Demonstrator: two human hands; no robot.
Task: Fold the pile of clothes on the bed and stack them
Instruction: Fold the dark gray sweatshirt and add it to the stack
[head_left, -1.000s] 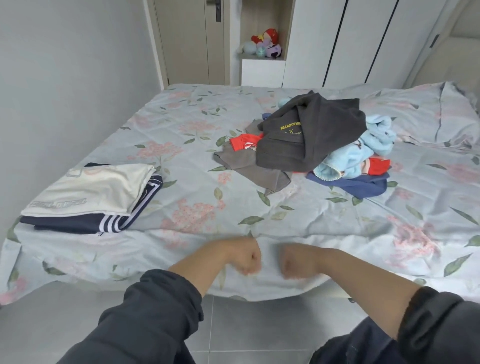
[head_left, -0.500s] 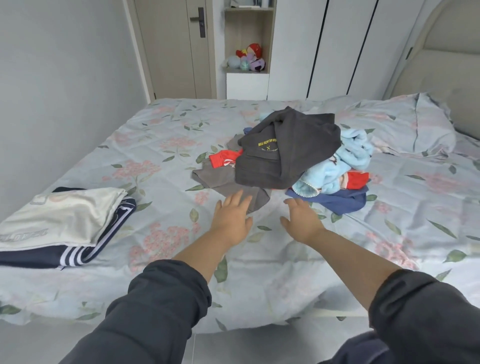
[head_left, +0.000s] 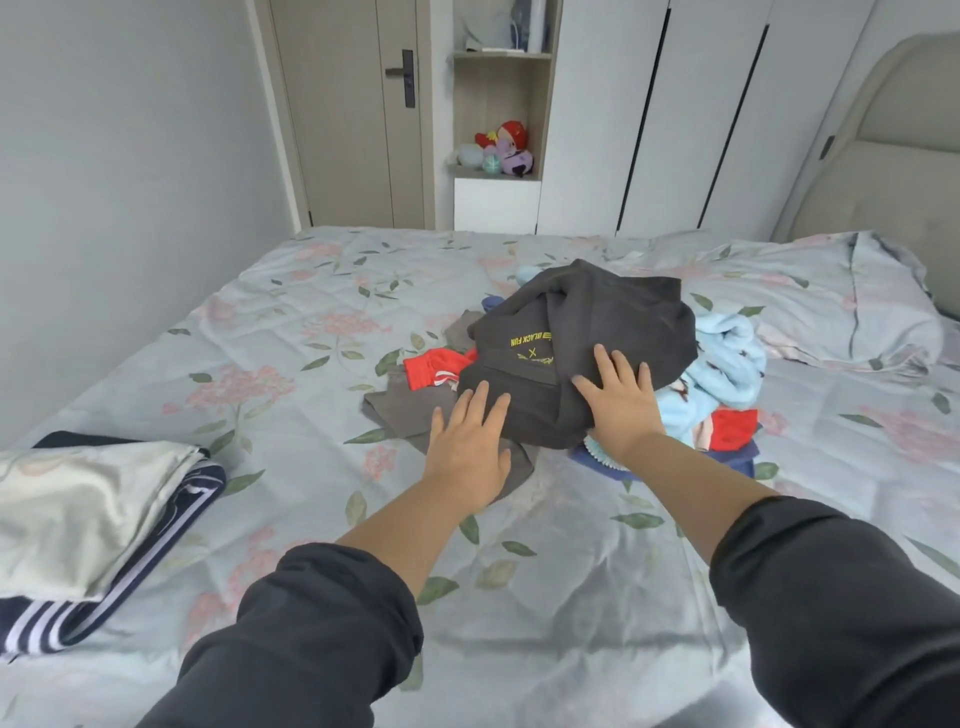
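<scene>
Left hand (head_left: 467, 447) and right hand (head_left: 618, 400) lie flat, fingers straight, gripping nothing, on the crumpled dark grey sweatshirt (head_left: 587, 332) topping the messy pile (head_left: 727, 364). Far left, folded cream and navy clothes (head_left: 88, 514) sit stacked. Most looks unfolded.

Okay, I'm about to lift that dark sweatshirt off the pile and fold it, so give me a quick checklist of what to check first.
1. Both hands on the dark sweatshirt: left hand and right hand lie flat on it. Ok.
2. Grip taken: nothing pinched yet. Not ok.
3. Sweatshirt on top, nothing lying over it. Ok.
4. Free of the light blue garment beside it: its underside is hidden. Cannot tell.
5. Bare bedspread in front for folding. Ok.
6. Folded stack at the left, flat enough to take it. Ok.
</scene>
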